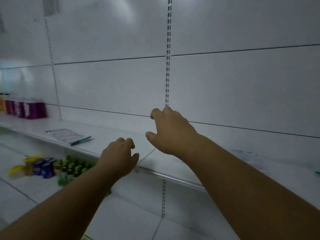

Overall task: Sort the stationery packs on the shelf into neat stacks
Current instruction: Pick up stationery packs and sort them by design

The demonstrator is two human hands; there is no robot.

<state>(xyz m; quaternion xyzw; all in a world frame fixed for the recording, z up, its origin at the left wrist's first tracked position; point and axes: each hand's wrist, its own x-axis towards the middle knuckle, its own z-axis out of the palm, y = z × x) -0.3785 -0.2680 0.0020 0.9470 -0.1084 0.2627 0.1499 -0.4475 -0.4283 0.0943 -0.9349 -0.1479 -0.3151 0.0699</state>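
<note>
A flat stationery pack (68,135) with a teal edge lies on the white shelf (110,135), to the left of both hands. My left hand (119,156) hovers at the shelf's front edge, fingers loosely curled and holding nothing. Higher and further in, my right hand (170,130) is over the shelf, fingers bent and apart, also holding nothing. Faint, blurred flat packs (247,155) lie on the shelf at the right, beyond my right forearm. The whole view is blurred by motion.
Purple and orange packs (26,108) stand at the back left of the shelf. On the lower shelf at the left are green bottles (72,168), blue cans (44,168) and yellow packs (17,171). A slotted upright (167,66) runs up the white back panel.
</note>
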